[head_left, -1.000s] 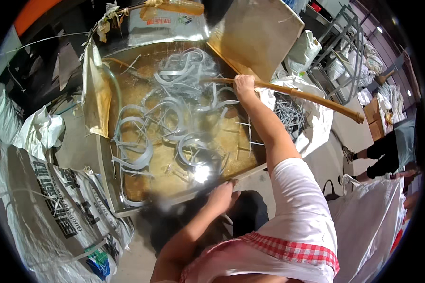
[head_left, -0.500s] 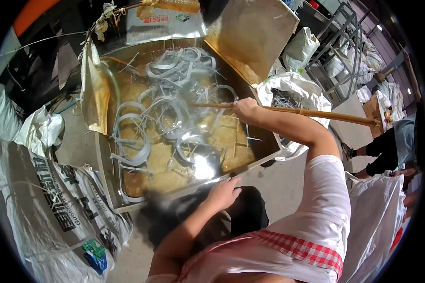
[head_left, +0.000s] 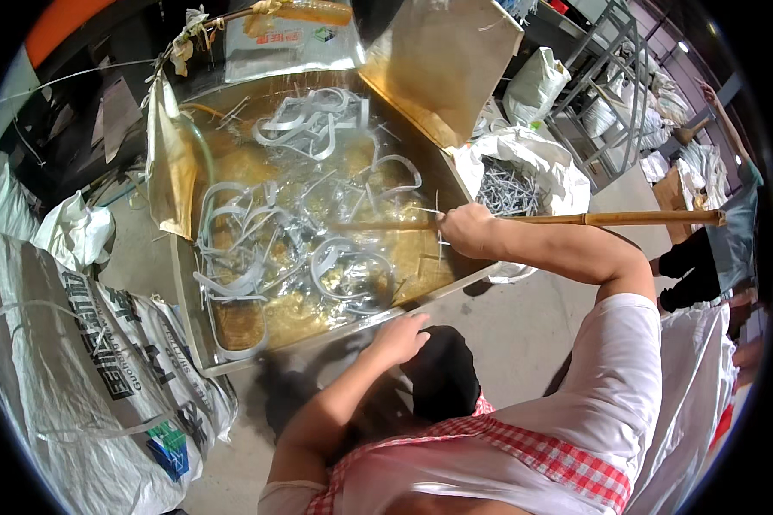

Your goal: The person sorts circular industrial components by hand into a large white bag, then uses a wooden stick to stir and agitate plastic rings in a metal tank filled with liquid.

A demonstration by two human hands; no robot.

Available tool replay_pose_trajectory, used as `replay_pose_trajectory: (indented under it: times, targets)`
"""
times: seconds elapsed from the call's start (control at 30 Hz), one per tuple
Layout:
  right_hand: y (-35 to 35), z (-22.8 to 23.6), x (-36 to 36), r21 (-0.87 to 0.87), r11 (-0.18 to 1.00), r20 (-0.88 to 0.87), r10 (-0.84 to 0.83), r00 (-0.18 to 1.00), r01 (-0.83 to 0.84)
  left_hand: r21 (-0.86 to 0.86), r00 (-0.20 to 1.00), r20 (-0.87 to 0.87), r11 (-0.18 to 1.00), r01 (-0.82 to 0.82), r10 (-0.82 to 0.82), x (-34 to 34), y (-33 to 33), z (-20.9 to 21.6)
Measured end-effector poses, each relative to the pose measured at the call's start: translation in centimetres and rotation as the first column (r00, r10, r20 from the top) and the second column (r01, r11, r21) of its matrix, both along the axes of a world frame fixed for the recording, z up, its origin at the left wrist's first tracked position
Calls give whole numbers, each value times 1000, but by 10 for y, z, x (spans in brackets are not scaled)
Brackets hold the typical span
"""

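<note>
My right hand (head_left: 465, 230) is wrapped round a long bamboo pole (head_left: 614, 219). The pole's left end dips into cloudy, yellowish water in a wide metal tank (head_left: 283, 347), where its tip is hidden. Pale translucent plastic strips float there in curled loops: one cluster (head_left: 309, 129) at the far side, another tangle (head_left: 239, 279) at the left, and a ring (head_left: 352, 273) near the front. At the tank's front rim is my left hand (head_left: 399, 338), holding nothing, its fingers stretched out and thumb apart. Whether it touches the rim I cannot tell.
Right of the tank stands an open white sack (head_left: 511, 184) of thin grey pieces. A stained board (head_left: 434, 64) leans at the far right corner. Large printed sacks (head_left: 86, 378) crowd the left. A metal step frame (head_left: 610, 94) and another person (head_left: 726, 240) are farther right.
My right hand and the pole have shifted right and slightly nearer. The strips have spread, with more of them at the left, and the water is more rippled. My left hand stays by the rim.
</note>
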State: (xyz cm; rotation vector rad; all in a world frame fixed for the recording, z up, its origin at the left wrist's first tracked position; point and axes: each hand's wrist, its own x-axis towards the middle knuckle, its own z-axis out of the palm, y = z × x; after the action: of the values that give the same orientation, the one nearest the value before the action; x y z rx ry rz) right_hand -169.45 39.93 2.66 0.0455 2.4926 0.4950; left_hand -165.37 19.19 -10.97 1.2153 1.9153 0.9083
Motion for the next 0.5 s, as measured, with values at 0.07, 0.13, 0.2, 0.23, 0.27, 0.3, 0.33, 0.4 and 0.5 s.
replay_pose_trajectory:
  times: [0.07, 0.13, 0.2, 0.23, 0.27, 0.3, 0.33, 0.4, 0.5]
  targets:
    - [-5, 10, 15, 1, 1000, 18, 15, 1000, -15, 48, 1000, -9, 999, 2, -2, 2, 1, -6]
    - [-12, 22, 30, -20, 999, 5, 40, 999, -40, 32, 999, -24, 999, 27, -26, 2, 3, -7]
    - [-16, 28, 43, -48, 998, 2, 31, 1000, -31, -17, 996, -29, 996, 84, -84, 3, 6, -13]
    - [-18, 30, 47, -60, 998, 14, 1, 1000, -1, -14, 996, -31, 996, 89, -89, 3, 7, -16]
    - [-19, 31, 52, -71, 997, 25, -28, 999, 30, -16, 996, -35, 996, 87, -88, 3, 8, -17]
    - [-17, 31, 58, -79, 997, 15, -23, 1000, 24, -19, 996, -38, 996, 84, -85, 3, 8, -18]
    - [-15, 37, 63, -75, 997, 13, -25, 1000, 26, -22, 996, -42, 997, 79, -79, 3, 8, -19]
    - [-12, 63, 74, -95, 976, 21, -197, 980, 198, -13, 997, -46, 998, 55, -56, 0, 3, -21]
    - [18, 101, 93, -81, 971, -142, -236, 961, 227, -36, 999, -40, 999, 32, -33, -2, -2, -13]
